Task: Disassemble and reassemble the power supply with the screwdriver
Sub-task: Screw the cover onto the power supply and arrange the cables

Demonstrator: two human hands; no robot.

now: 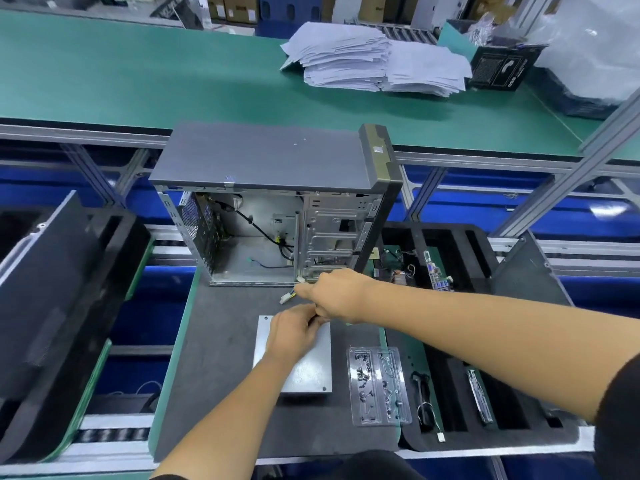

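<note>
Across the far side runs a green surface (138,74) carrying a stack of papers (374,60). Nearer, on a dark grey mat (214,358), an open computer case (277,202) stands upright with its side panel off, black cables visible inside. Just in front of it the power supply (308,372), a flat silver metal box, lies on the mat under the left forearm. To its right sits a clear plastic tray (377,386) of small screws, and beyond that a black foam tray (485,341) (circuit boards and small parts lie in its slots). The left hand (294,332) is curled, its fingers pinching the cable bundle (294,293) over the supply's far edge. The right hand (332,294) grips the same bundle higher up, where a white connector (285,300) sticks out.
</note>
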